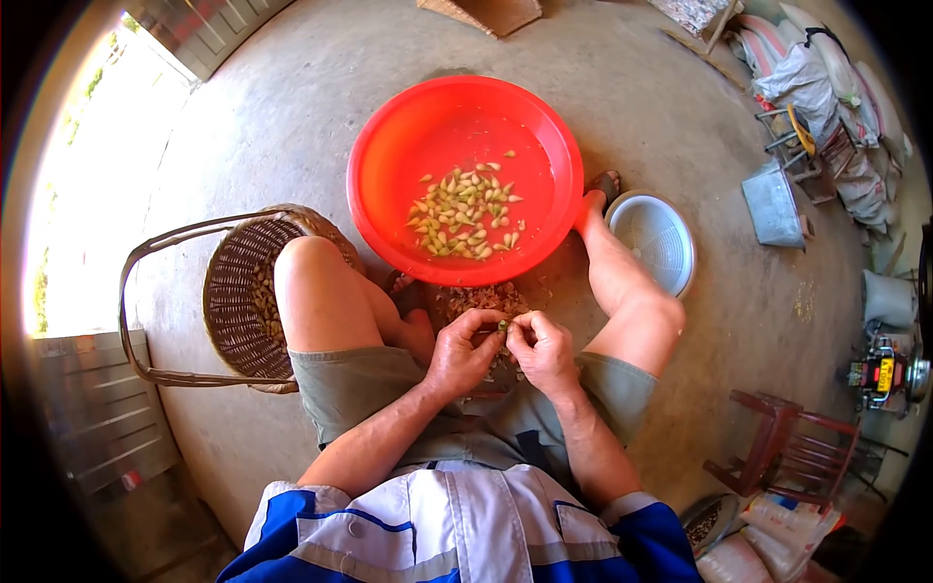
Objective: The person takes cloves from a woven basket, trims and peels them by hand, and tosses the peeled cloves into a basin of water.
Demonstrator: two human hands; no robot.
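My left hand [463, 352] and my right hand [544, 354] meet between my knees, both closed in a pinch. Between their fingertips is a small greenish bulb [502, 326], mostly covered by the fingers. Just beyond them stands a wide red plastic basin [374, 209]. Many pale yellow-green, teardrop-shaped bulbs [465, 206] lie in its middle, apparently in shallow water. Brownish peelings [481, 299] are heaped on the floor between the basin and my hands.
A brown wicker basket [228, 316] with a tall handle stands beside my left knee, more bulbs [264, 296] inside. A white strainer [649, 238] sits by my right leg. Farther right are a metal bucket [775, 204], a toppled wooden chair [792, 445] and stacked sacks [802, 87].
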